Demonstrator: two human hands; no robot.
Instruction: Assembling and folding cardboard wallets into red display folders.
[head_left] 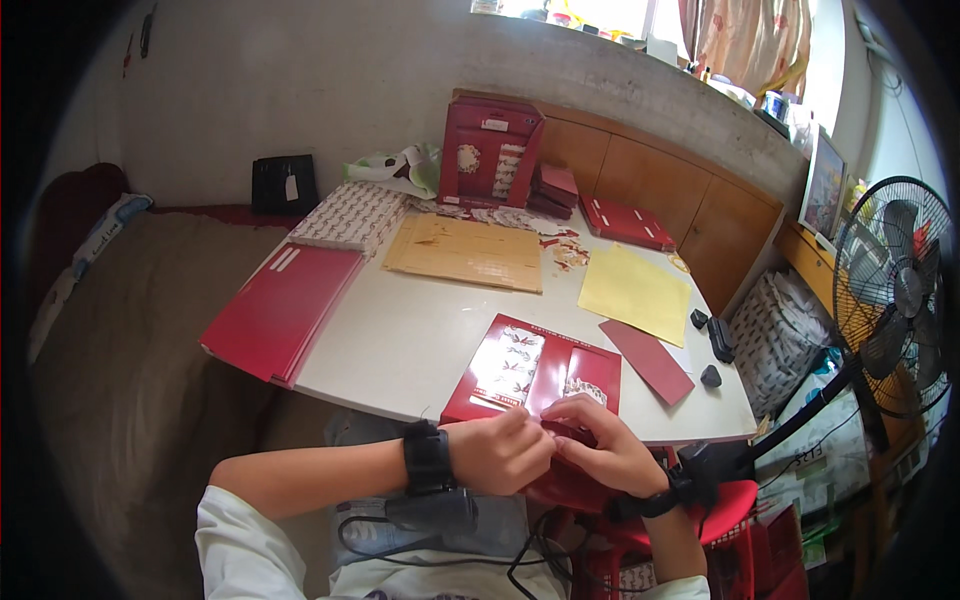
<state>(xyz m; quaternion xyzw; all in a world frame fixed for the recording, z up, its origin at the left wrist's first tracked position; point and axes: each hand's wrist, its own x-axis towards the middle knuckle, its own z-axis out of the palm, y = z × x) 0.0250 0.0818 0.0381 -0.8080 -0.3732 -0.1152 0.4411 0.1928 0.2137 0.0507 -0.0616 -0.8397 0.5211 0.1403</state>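
A red card folder (pixel 540 375) with white printed panels lies at the near edge of the white table (pixel 400 340), hanging partly over it. My left hand (pixel 500 455) and my right hand (pixel 600 445) meet at the folder's near edge, fingers pinching the red card there. Both wrists wear black bands with cables. My hands hide the part they grip.
A stack of red flat sheets (pixel 280 310) lies at the left edge, brown card (pixel 465 250) and yellow paper (pixel 635 290) further back, a red box (pixel 490 150) upright by the wall. A dark red strip (pixel 648 360) and small black objects (pixel 712 340) lie right. A fan (pixel 895 290) stands right.
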